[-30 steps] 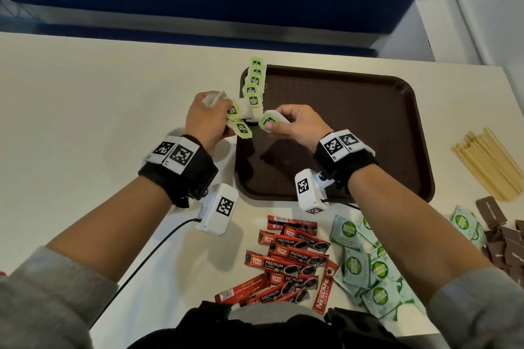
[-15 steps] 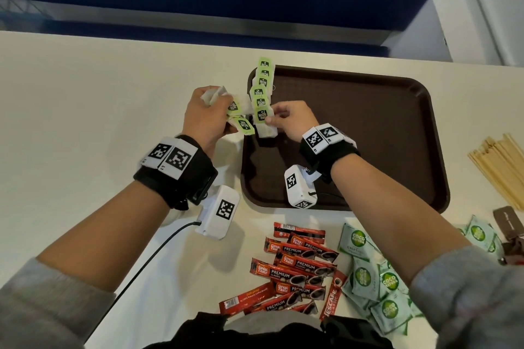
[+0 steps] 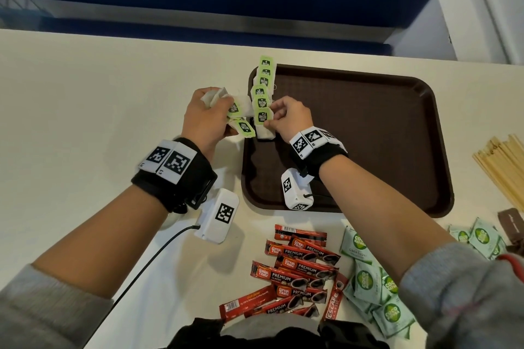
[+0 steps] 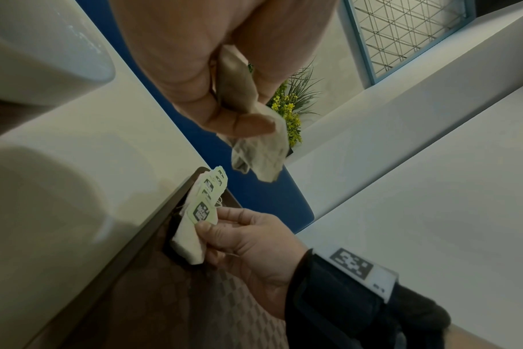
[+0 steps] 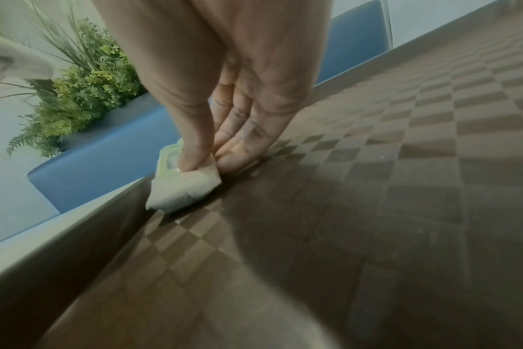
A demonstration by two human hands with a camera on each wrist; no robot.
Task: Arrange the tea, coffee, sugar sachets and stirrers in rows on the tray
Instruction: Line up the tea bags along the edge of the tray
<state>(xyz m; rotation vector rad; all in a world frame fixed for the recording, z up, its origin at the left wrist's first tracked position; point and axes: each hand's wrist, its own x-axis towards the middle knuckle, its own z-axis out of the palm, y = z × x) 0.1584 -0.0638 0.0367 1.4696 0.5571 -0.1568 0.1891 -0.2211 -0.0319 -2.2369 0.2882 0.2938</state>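
Five tea bags already stand in a line down the left edge of the tray, tags overlapping, the line running from the tray's far left corner toward the person. Left of the tray, over the bare surface, the left hand is clenched around a small bunch of spare tea bags; their green tags fan out toward the tray's rim and a crumpled pouch shows between thumb and fingers in the left wrist view. Just inside the tray's left edge, the right hand pinches the nearest bag in the line between thumb and fingertips, holding its tag while the white pouch rests on the tray floor; the right wrist view shows the pouch pressed against the tray's inner wall. The line's long axis points at the person, so the next open slot lies on the tray's near side of that pinched bag, between the two hands. The spare bags sit just beside that slot, so the left hand is the supply and the right hand, already over the tray, is probably the one to place. Off the tray's near edge lie coffee sticks, then sugar sachets; beyond its right edge lie the wooden stirrers, all not yet arranged.
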